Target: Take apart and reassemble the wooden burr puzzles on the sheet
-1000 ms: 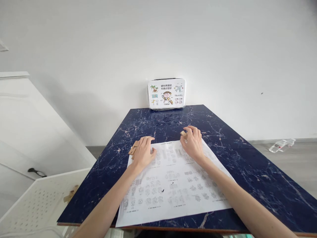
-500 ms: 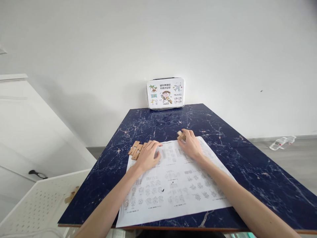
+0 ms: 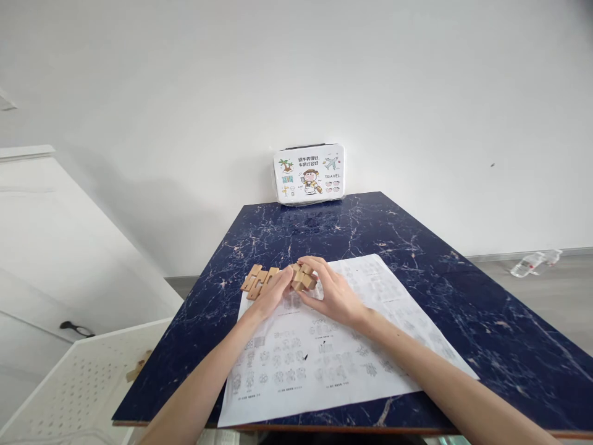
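A small wooden burr puzzle (image 3: pixel 304 277), made of notched blocks locked crosswise, is between my two hands over the top of the printed sheet. My right hand (image 3: pixel 334 293) grips it from the right, with the fingers over its far side and the thumb at its near side. From the left, my left hand (image 3: pixel 273 298) presses against it with the fingers close together; some of those fingers are hidden. Loose notched wooden pieces (image 3: pixel 256 283) lie side by side just left of my left hand, which partly covers them.
The paper sheet (image 3: pixel 343 377) with printed puzzle diagrams lies on the dark blue marbled table (image 3: pixel 430 296). A white cartoon-printed case (image 3: pixel 309 175) stands against the wall. Left of the table, a perforated white surface (image 3: pixel 78 377) holds another wooden object (image 3: pixel 138 367). Plastic bottles (image 3: pixel 528 264) lie on the floor.
My right hand has brought the wooden puzzle left and nearer, from the sheet's top edge to my left hand. My left hand has turned and now meets the puzzle.
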`<state>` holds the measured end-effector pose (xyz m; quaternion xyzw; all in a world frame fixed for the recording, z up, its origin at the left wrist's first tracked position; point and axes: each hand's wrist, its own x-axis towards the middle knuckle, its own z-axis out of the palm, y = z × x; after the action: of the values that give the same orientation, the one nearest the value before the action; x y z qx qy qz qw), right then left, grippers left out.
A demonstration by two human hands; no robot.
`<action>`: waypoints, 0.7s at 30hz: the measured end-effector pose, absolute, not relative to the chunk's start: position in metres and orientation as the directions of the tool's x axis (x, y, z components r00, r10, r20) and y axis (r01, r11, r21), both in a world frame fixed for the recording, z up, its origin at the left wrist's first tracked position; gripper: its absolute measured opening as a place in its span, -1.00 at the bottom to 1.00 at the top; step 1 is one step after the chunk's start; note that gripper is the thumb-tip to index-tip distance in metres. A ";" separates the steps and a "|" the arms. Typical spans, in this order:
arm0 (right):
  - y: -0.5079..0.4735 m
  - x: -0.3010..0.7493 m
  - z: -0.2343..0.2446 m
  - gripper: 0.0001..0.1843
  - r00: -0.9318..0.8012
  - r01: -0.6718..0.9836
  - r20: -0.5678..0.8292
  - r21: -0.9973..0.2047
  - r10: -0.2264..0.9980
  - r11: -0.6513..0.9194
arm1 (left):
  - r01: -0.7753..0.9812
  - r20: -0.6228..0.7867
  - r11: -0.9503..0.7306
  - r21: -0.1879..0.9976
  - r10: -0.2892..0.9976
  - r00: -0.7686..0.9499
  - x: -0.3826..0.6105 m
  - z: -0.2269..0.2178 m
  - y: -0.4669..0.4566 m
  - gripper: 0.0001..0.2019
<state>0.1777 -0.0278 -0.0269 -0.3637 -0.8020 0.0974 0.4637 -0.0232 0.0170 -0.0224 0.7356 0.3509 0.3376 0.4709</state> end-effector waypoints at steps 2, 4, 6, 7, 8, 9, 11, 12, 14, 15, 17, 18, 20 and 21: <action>-0.028 0.176 -0.028 -0.28 -0.310 0.492 0.688 -0.474 0.656 0.730 | 0.077 0.094 -0.173 0.982 0.799 0.594 -0.025 -0.024 0.018 -0.36; -0.028 0.174 -0.029 -0.26 -0.303 0.493 0.703 -0.463 0.643 0.737 | 0.000 0.065 -0.082 0.997 0.789 0.610 -0.026 -0.024 0.019 -0.39; -0.026 0.173 -0.029 -0.22 -0.297 0.492 0.709 -0.461 0.640 0.739 | -0.039 0.069 -0.058 0.998 0.806 0.588 -0.027 -0.024 0.020 -0.45; -0.026 0.173 -0.029 -0.21 -0.293 0.493 0.712 -0.460 0.638 0.739 | -0.058 0.078 -0.055 0.997 0.818 0.570 -0.027 -0.024 0.021 -0.47; -0.026 0.173 -0.028 -0.22 -0.284 0.495 0.718 -0.458 0.636 0.738 | -0.077 0.089 -0.056 0.996 0.828 0.553 -0.027 -0.024 0.022 -0.48; -0.026 0.172 -0.028 -0.23 -0.267 0.499 0.728 -0.456 0.632 0.737 | -0.093 0.099 -0.057 0.994 0.835 0.541 -0.027 -0.024 0.023 -0.49; -0.025 0.172 -0.026 -0.31 -0.211 0.516 0.754 -0.455 0.622 0.726 | -0.114 0.119 -0.069 0.991 0.843 0.525 -0.027 -0.024 0.024 -0.47; -0.025 0.172 -0.026 -0.36 -0.178 0.526 0.766 -0.457 0.618 0.718 | -0.118 0.130 -0.079 0.990 0.845 0.519 -0.026 -0.024 0.025 -0.46; -0.025 0.172 -0.026 -0.48 -0.124 0.548 0.774 -0.468 0.620 0.693 | -0.118 0.149 -0.103 0.988 0.849 0.507 -0.025 -0.024 0.026 -0.43; -0.025 0.172 -0.026 -0.55 -0.111 0.560 0.770 -0.473 0.628 0.680 | -0.116 0.157 -0.114 0.987 0.853 0.498 -0.025 -0.023 0.026 -0.42; -0.025 0.172 -0.026 -0.68 -0.107 0.586 0.752 -0.481 0.651 0.652 | -0.101 0.170 -0.138 0.985 0.862 0.477 -0.024 -0.023 0.027 -0.39; -0.024 0.172 -0.027 -0.73 -0.110 0.599 0.742 -0.481 0.661 0.640 | -0.083 0.171 -0.150 0.985 0.869 0.465 -0.024 -0.022 0.027 -0.37; -0.024 0.172 -0.028 -0.79 -0.114 0.622 0.728 -0.478 0.676 0.620 | -0.026 0.165 -0.171 0.985 0.881 0.443 -0.024 -0.021 0.027 -0.34; -0.024 0.172 -0.028 -0.80 -0.114 0.630 0.723 -0.477 0.681 0.613 | 0.007 0.157 -0.178 0.984 0.886 0.437 -0.023 -0.020 0.027 -0.34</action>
<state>0.1723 -0.0238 -0.0280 -0.4394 -0.7460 0.0257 0.4997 -0.0234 0.0269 -0.0200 0.6516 0.3424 0.4054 0.5421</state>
